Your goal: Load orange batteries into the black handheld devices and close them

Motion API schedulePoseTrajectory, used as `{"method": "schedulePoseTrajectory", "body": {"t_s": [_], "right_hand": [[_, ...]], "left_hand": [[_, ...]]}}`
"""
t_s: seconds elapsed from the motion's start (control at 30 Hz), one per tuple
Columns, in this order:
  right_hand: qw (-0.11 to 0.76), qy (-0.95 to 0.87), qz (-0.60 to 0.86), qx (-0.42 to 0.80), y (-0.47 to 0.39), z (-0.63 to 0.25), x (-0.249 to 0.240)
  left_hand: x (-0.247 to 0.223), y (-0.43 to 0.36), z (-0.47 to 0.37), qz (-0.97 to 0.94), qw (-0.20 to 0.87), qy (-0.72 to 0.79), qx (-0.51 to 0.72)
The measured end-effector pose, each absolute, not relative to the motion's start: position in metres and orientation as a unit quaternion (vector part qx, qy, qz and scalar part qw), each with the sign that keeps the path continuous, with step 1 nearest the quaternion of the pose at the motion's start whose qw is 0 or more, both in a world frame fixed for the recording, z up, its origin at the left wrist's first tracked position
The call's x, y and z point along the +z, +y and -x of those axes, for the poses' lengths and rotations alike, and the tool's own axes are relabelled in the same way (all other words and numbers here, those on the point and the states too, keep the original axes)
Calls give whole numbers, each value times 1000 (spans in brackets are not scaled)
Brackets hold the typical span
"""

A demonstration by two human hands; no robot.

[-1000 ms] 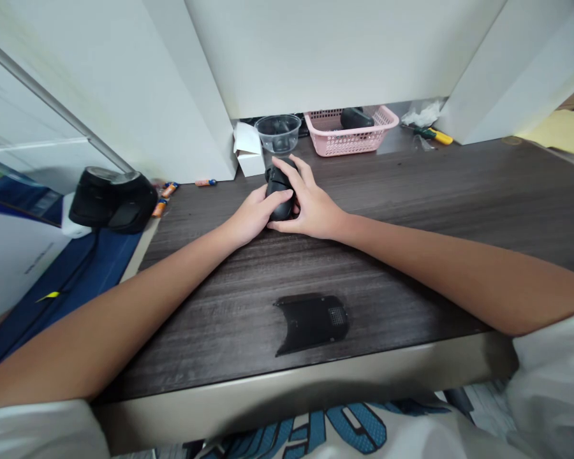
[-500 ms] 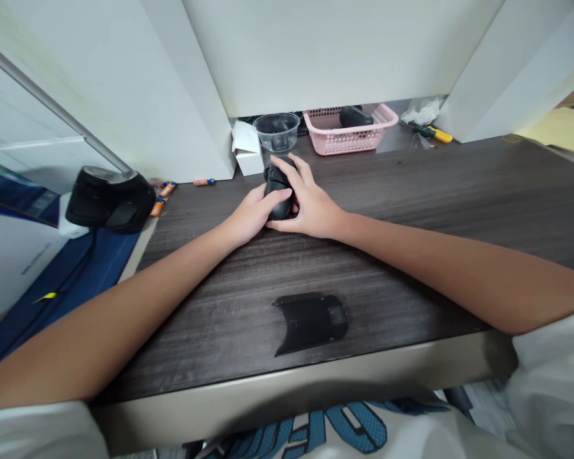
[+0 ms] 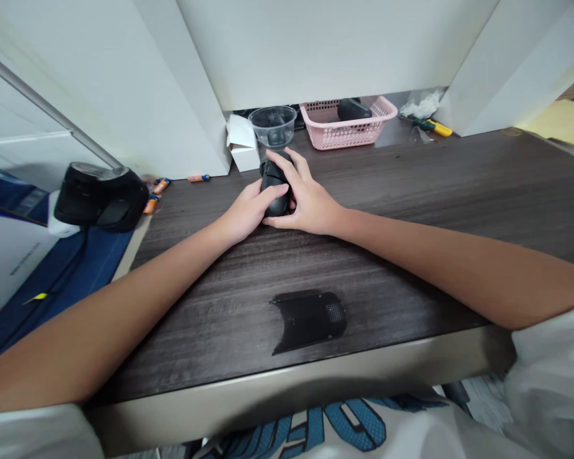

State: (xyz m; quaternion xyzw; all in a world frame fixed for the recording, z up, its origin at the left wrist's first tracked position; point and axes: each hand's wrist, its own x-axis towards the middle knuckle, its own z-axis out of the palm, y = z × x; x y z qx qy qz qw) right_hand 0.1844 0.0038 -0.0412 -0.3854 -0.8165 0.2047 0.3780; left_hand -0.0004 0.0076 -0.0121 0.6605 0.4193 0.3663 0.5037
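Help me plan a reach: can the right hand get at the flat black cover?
Likely yes, if freed: the right hand is on the black device, but nothing visible stands between that hand and the flat black cover.

Black device (image 3: 276, 199): partly covered by both hands; underside hidden. Left hand (image 3: 249, 211): most fingers hidden behind device. Clear tub (image 3: 273, 132), far: dark contents indistinct. Orange battery (image 3: 198, 178), far left: label too small to read. Yellow sheet (image 3: 562, 121), far right: cut off by edge. Shirt lettering (image 3: 354, 425), near: cropped below.
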Motion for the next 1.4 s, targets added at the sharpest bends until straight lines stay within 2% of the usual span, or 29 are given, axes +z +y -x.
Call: {"method": "schedulePoseTrajectory", "body": {"t_s": [1.4], "right_hand": [[377,-815,389,203,3,-184,-41]], "left_hand": [[-11,7,0,-667,496,416,370]]}}
